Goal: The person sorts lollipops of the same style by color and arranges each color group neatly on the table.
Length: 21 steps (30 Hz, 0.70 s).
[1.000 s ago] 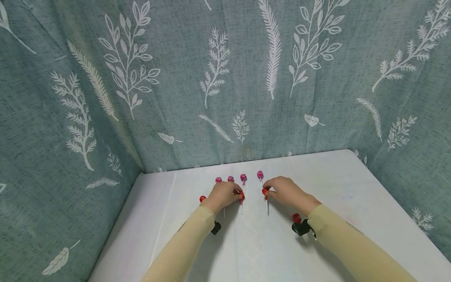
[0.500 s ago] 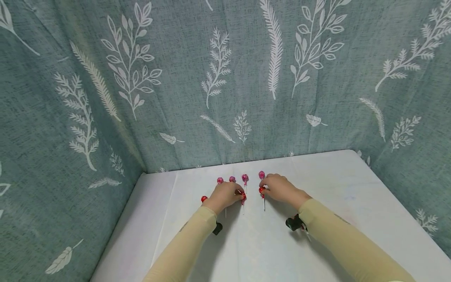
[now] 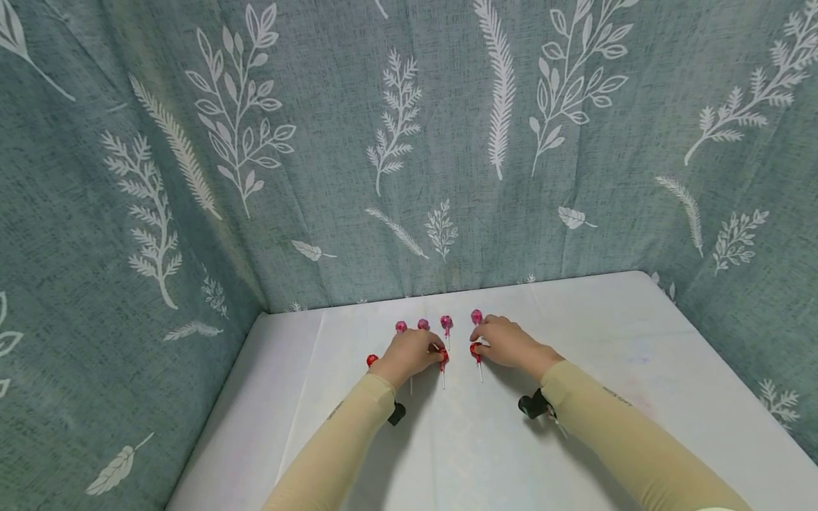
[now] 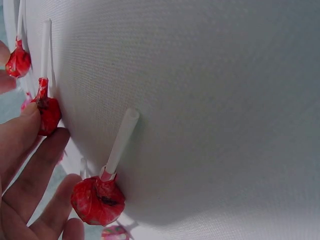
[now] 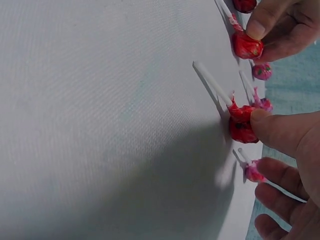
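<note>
On the white table (image 3: 575, 341), just in front of the far row of pink lollipops (image 3: 446, 323), the left hand (image 3: 409, 353) pinches a red lollipop (image 3: 443, 357) while the right hand (image 3: 508, 341) presses its thumb on another red lollipop (image 3: 476, 349). From the head view the fingers hide both grips. The right wrist view shows the thumb (image 5: 280, 131) on the candy head (image 5: 242, 127); the left wrist view shows the fingertips (image 4: 30, 125) on that hand's lollipop (image 4: 47, 112), and a third red one (image 4: 97, 200) lying under the palm.

Under both hands lies a matt white tablecloth (image 3: 575, 333) of finely woven cloth. The red lollipop (image 5: 242, 127) at the right hand's (image 3: 508, 344) thumb wears crinkled, glossy foil-like wrap on a smooth white stick. The one (image 4: 47, 110) at the left hand's (image 3: 409, 353) fingertips looks the same. Behind hangs a coarse, matt grey-green curtain (image 3: 332, 142) printed with white leaves.
</note>
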Each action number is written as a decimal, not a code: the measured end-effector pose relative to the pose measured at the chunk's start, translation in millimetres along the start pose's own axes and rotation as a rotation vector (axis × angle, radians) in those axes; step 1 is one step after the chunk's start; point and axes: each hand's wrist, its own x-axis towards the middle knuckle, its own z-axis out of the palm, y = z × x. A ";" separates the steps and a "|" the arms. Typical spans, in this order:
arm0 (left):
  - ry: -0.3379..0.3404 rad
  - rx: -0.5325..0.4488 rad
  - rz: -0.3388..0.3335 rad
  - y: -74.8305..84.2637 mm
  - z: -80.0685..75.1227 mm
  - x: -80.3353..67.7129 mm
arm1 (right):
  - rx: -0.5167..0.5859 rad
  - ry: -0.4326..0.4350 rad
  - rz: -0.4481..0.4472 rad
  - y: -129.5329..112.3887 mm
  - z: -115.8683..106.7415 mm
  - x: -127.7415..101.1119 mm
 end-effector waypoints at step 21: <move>-0.012 0.015 -0.008 2.6 -1.5 -1.4 | 0.206 0.061 -0.043 22.6 -15.8 -59.0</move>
